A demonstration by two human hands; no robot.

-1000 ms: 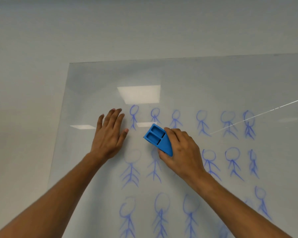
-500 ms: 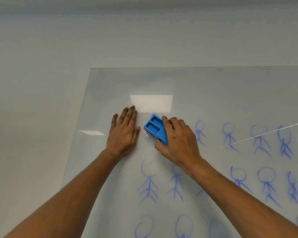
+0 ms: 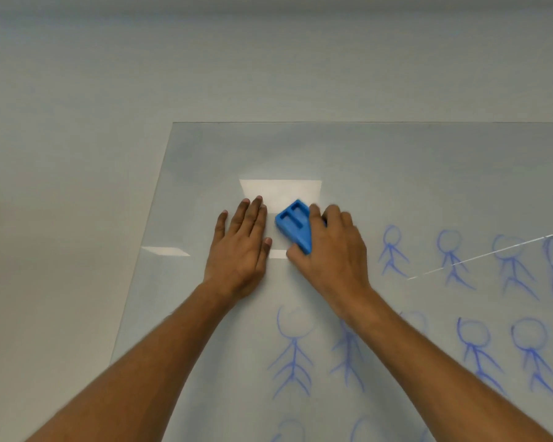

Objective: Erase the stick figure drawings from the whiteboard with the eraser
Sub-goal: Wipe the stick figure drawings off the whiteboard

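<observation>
A glossy whiteboard [image 3: 396, 161] fills the right and lower part of the view. Blue stick figures [image 3: 393, 250] stand on it in rows, to the right of and below my hands. My right hand [image 3: 332, 253] grips a blue eraser [image 3: 294, 226] and presses it on the board near the top left of the drawings. My left hand [image 3: 240, 247] lies flat on the board with straight fingers, just left of the eraser. The board around the eraser shows no drawing. My right forearm hides part of one figure.
A plain grey wall [image 3: 77, 122] surrounds the board above and to the left. The board's left edge [image 3: 144, 244] runs slanted a little left of my left hand. A thin white line [image 3: 492, 253] crosses the figures at the right.
The eraser has swept over the leftmost figures of the top row, and they are gone. Both hands have shifted a little to the left on the board, and the view has moved with them.
</observation>
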